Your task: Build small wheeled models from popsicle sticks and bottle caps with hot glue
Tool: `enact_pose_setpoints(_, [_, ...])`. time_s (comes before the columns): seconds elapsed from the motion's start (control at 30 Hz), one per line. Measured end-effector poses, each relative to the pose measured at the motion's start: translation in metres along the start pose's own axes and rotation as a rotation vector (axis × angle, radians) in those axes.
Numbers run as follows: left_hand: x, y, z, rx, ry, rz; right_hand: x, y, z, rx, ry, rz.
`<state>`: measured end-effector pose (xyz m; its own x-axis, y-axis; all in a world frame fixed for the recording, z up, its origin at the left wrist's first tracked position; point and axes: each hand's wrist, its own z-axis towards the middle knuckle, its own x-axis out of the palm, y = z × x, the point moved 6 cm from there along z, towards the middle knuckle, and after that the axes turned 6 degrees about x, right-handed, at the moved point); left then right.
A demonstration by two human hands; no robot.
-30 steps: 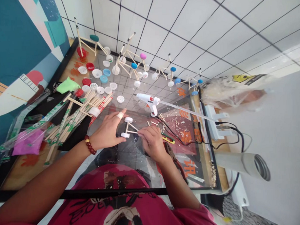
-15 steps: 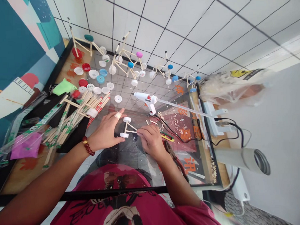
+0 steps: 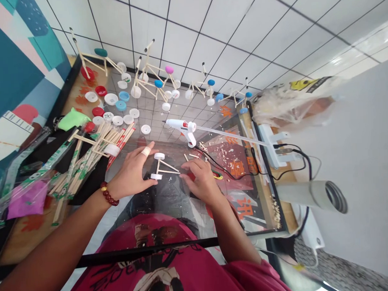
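On the glass tabletop, between my hands, lies a small stick frame [image 3: 158,167] with a white bottle cap at each end of its short axle. Two thin wooden sticks run from the axle toward my right hand [image 3: 200,179], whose fingers are apart just beyond the stick ends. My left hand [image 3: 131,173] rests left of the caps with thumb and fingers spread, the thumb close to the nearer cap. A bandage wraps one of its fingers. Just behind the frame, a white glue gun [image 3: 184,129] lies on its side with a long glue stick in its back.
Loose bottle caps [image 3: 111,99] lie at the back left. Wooden chopsticks [image 3: 86,153] are piled on the left. Finished-looking stick tricycles [image 3: 163,89] line the back edge. A power strip [image 3: 272,146] with black cords and a grey tube [image 3: 305,194] sit at the right.
My right hand has let go of the stick ends and opened slightly away from them. The frame stays between my hands. The whole view has shifted a little.
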<state>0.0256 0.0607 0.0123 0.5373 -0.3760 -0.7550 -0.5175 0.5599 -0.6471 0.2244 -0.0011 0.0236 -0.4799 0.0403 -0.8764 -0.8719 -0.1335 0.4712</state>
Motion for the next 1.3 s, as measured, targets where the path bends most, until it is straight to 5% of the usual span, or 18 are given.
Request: enact_pose_setpoints(1.3, [0.0, 0.002, -0.001, 0.041, -0.002, -0.011, 0.013, -0.011, 0.003, 0.029, 0.046, 0.006])
